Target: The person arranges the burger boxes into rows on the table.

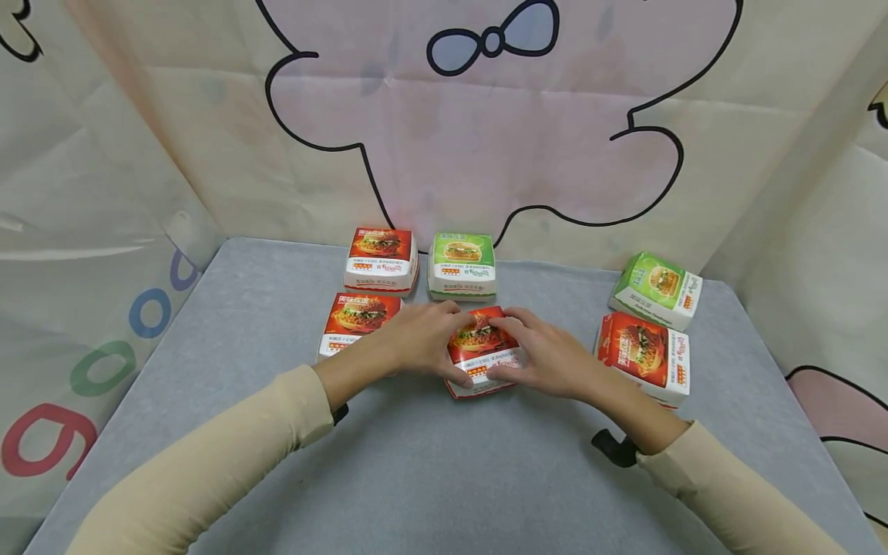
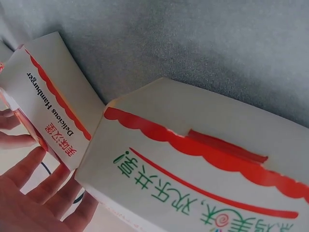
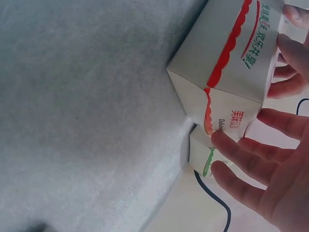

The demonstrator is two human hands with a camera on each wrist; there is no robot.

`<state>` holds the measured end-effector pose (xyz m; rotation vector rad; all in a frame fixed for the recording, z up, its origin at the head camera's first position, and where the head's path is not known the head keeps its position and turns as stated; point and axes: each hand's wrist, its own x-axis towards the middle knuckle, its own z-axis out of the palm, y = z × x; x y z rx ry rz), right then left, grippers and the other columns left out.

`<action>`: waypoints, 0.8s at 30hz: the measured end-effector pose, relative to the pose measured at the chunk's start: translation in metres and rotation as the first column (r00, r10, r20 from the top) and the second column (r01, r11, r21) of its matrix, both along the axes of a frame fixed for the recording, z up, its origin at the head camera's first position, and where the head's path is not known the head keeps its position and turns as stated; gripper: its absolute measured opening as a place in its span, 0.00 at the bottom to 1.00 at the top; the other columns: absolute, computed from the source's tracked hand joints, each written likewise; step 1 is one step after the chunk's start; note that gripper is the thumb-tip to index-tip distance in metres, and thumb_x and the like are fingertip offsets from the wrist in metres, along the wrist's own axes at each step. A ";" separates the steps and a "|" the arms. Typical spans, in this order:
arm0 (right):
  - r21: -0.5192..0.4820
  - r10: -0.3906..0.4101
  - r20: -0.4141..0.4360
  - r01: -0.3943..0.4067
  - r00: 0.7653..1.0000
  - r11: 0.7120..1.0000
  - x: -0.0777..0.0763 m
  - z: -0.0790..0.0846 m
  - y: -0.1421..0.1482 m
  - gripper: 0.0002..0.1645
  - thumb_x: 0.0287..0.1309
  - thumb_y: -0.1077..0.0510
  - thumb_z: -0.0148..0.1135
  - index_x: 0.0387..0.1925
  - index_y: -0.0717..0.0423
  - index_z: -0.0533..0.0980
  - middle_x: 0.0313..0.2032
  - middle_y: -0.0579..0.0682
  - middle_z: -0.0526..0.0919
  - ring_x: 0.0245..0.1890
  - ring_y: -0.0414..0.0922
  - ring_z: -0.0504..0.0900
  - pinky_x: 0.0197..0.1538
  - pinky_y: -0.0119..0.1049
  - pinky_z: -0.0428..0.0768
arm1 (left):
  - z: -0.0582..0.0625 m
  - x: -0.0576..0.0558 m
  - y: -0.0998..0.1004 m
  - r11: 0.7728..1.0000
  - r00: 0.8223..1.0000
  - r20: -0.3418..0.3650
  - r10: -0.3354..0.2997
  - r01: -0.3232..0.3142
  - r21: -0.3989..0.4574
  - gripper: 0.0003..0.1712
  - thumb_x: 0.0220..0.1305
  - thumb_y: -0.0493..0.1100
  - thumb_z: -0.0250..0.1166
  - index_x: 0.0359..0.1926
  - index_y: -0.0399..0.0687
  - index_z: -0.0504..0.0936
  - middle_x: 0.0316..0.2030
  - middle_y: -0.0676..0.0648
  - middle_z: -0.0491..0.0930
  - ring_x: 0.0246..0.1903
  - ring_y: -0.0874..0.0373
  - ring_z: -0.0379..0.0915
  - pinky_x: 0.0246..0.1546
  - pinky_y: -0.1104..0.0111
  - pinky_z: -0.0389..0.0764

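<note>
Between both hands is a red-topped hamburger box (image 1: 482,362) with a burger picture, slightly turned on the grey cloth. My left hand (image 1: 423,335) grips its left side, thumb near the front and fingers at the top. From the right, my right hand (image 1: 548,354) holds it in the same manner. The left wrist view shows the box's white side (image 2: 48,92) beside my left fingers, near a second red hamburger box (image 2: 193,164). That second box stands just left, partly covered by my left hand in the head view. My right fingertips (image 3: 222,140) touch the held box's side in the right wrist view.
Behind stand another red hamburger box (image 1: 380,258) and a green one (image 1: 462,266), side by side. At the right, a green box (image 1: 659,289) sits behind a red box (image 1: 644,356), both angled. A printed curtain (image 1: 444,139) borders the table (image 1: 430,478) at the back.
</note>
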<state>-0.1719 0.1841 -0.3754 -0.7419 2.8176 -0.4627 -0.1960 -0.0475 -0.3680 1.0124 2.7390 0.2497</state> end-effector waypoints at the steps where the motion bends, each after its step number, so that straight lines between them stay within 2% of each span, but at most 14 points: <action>1: 0.003 0.003 0.004 -0.003 1.000 1.000 0.000 0.001 0.000 0.48 0.53 0.35 0.71 0.71 0.48 0.68 0.70 0.58 0.64 0.61 0.58 0.74 0.55 0.60 0.77 | 0.000 0.000 0.000 1.000 1.000 0.005 0.000 0.000 0.000 0.50 0.47 0.73 0.72 0.69 0.58 0.72 0.62 0.49 0.73 0.55 0.52 0.74 0.50 0.56 0.77; 7: -0.018 0.038 0.050 -0.037 0.998 0.999 -0.003 0.006 0.006 0.47 0.55 0.38 0.70 0.73 0.44 0.64 0.71 0.57 0.63 0.62 0.58 0.73 0.55 0.60 0.77 | 0.001 -0.001 -0.001 1.000 0.999 0.038 -0.003 0.002 0.007 0.50 0.47 0.72 0.72 0.69 0.58 0.71 0.64 0.49 0.72 0.57 0.52 0.73 0.52 0.55 0.77; 12: -0.057 0.079 0.099 -0.074 0.992 0.996 -0.011 0.009 0.012 0.49 0.55 0.41 0.72 0.75 0.42 0.61 0.75 0.56 0.57 0.68 0.60 0.66 0.59 0.63 0.73 | 0.002 -0.003 -0.003 1.000 0.998 0.058 -0.014 0.014 -0.006 0.51 0.48 0.71 0.73 0.70 0.58 0.70 0.67 0.48 0.70 0.59 0.51 0.72 0.54 0.53 0.76; 16: -0.085 0.104 0.146 -0.092 0.984 0.992 -0.018 0.008 0.017 0.51 0.53 0.42 0.74 0.75 0.44 0.60 0.76 0.56 0.54 0.72 0.60 0.60 0.62 0.63 0.69 | 0.003 -0.004 -0.003 1.000 0.997 0.074 -0.018 0.019 -0.021 0.51 0.48 0.71 0.73 0.71 0.60 0.69 0.68 0.49 0.68 0.61 0.50 0.71 0.55 0.53 0.76; 24: -0.118 0.132 0.193 -0.110 0.972 0.987 -0.021 0.005 0.022 0.54 0.49 0.43 0.77 0.75 0.48 0.61 0.76 0.57 0.55 0.73 0.59 0.57 0.66 0.62 0.65 | 0.007 -0.006 -0.004 0.999 0.992 0.122 -0.015 0.018 -0.027 0.49 0.50 0.67 0.74 0.72 0.62 0.68 0.71 0.49 0.65 0.62 0.50 0.69 0.57 0.51 0.74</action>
